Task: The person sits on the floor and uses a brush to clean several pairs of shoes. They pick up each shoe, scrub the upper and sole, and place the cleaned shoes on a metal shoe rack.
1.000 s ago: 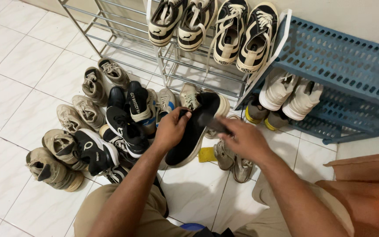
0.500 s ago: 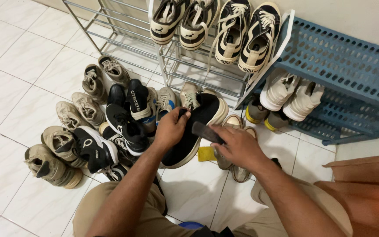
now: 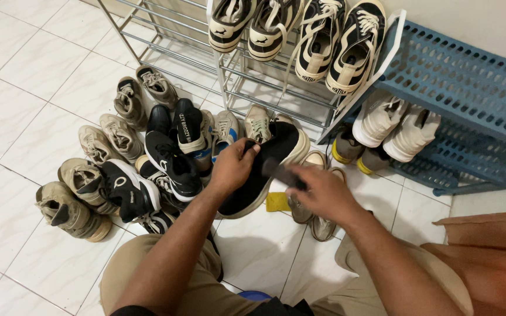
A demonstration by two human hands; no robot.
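On white floor tiles (image 3: 19, 70), left grip (image 3: 233, 168) clamps a black shoe (image 3: 262, 175); right grip (image 3: 317, 190) clamps a brush (image 3: 282, 174)

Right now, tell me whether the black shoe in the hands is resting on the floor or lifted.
Lifted. The left hand grips the black shoe at its collar, tilted above the tiles, while the right hand holds a dark brush against it.

A black fabric slip-on shoe with a thick cream rubber sole (image 3: 262, 169) is lifted above the white tiled floor, tilted with its toe pointing down toward the person and its heel up near the metal rack. A small dark rectangular brush (image 3: 281, 174) lies across the shoe's upper side, touching the black fabric about midway along its length.
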